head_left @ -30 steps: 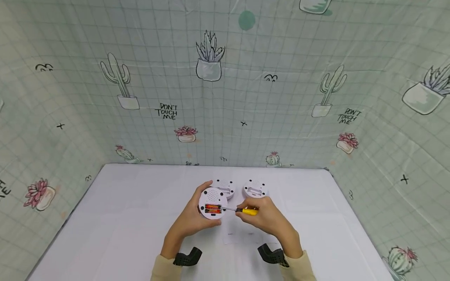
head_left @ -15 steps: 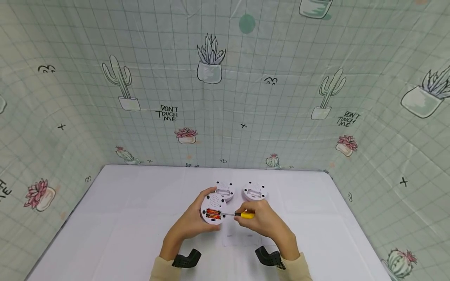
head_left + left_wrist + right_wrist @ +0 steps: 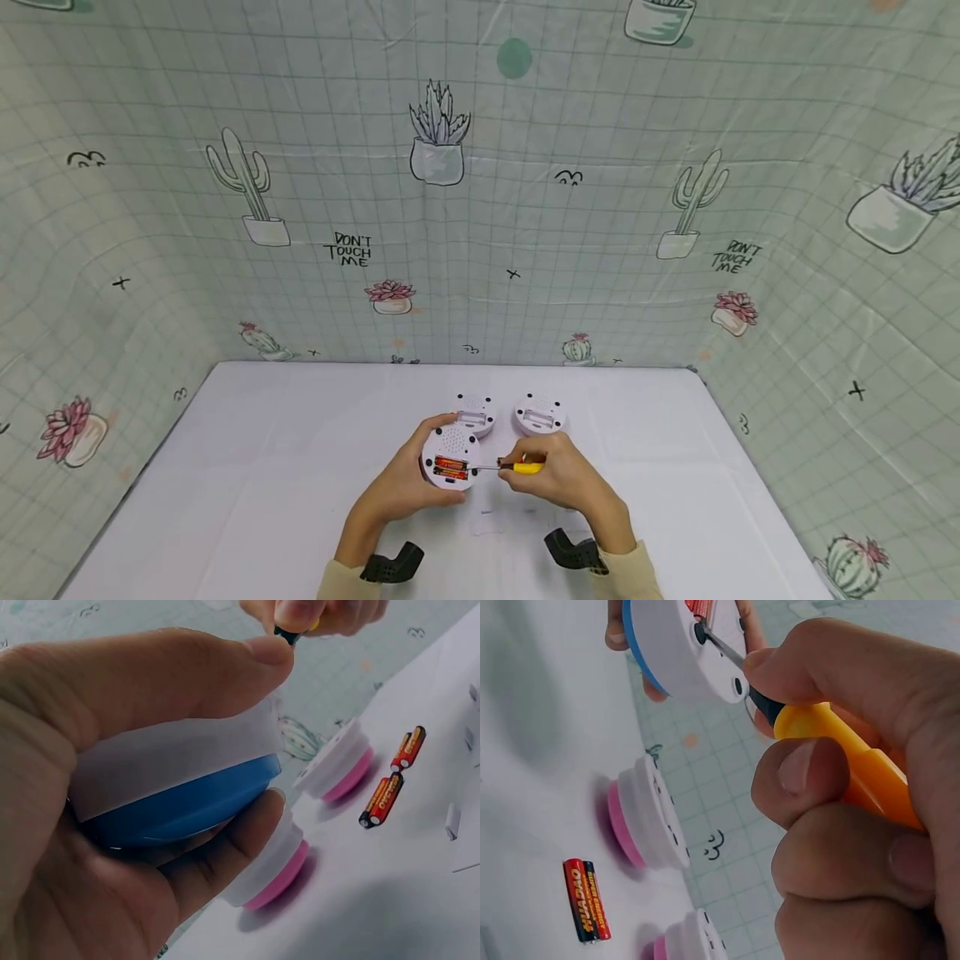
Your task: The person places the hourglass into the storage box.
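My left hand (image 3: 405, 475) grips a round white device (image 3: 455, 440), thumb and fingers curled around its side. Its underside faces up, with black feet and speaker holes. A blue rim (image 3: 187, 806) shows below the white body in the left wrist view. Two red batteries (image 3: 451, 468) lie side by side in its uncovered compartment. My right hand (image 3: 570, 477) pinches a screwdriver (image 3: 528, 468) with a yellow handle. The metal shaft (image 3: 724, 649) points left, its tip at the compartment's edge by the batteries; exact contact is too small to tell.
Behind the held device stand two similar white devices with pink rims, one at left (image 3: 477, 414) and one at right (image 3: 540, 412), their compartments uncovered. Loose red-and-black batteries (image 3: 381, 801) lie on the white table (image 3: 247, 483). Small white pieces (image 3: 453, 821) lie nearby.
The held device and screwdriver have come slightly lower and nearer to me, the tip staying at the compartment. The head view has shifted a little. Both grips look the same.
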Demonstrator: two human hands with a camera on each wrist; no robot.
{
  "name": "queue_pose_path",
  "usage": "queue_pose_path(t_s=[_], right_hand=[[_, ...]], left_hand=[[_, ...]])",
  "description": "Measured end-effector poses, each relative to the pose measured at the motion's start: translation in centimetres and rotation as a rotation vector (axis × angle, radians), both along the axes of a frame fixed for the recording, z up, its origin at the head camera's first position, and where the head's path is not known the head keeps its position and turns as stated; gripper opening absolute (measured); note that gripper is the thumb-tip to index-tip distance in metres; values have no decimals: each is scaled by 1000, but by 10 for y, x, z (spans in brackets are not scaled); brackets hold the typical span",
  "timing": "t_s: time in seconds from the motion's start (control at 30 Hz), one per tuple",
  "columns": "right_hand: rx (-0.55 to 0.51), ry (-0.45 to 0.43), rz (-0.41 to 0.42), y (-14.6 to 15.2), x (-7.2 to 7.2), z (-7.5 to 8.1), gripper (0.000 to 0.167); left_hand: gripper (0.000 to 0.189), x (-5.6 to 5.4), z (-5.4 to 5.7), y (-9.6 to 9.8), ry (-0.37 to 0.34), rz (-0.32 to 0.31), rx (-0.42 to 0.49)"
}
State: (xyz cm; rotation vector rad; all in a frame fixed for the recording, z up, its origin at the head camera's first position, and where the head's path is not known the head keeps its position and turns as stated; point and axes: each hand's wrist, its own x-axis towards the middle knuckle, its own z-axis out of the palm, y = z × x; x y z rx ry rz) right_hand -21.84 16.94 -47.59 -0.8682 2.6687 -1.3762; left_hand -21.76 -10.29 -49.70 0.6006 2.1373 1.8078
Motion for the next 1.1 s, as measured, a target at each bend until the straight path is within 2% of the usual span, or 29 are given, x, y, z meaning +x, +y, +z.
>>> queue_pose_path(t_s=[0.13,0.33,0.57,0.73,0.9,1.1], right_hand=[[-21,-25,-27,1,0,1,5],[0,-29,-35,-1,2,7,5],[38,11,-47,-1,6,15,4],[38,30,-58,2,8,20,4],[19,38,-28,-1,9,19,3],[18,14,23,-7,11,17,3]], left_hand=[[107,0,1,-2,3,-2,40],[105,0,3,-3,-2,12,21],[108,1,3,-2,-23,-3,65],[107,1,2,-3,8,12,114],[106,2,4,-4,29,26,116],[106,2,5,-3,2,4,104]])
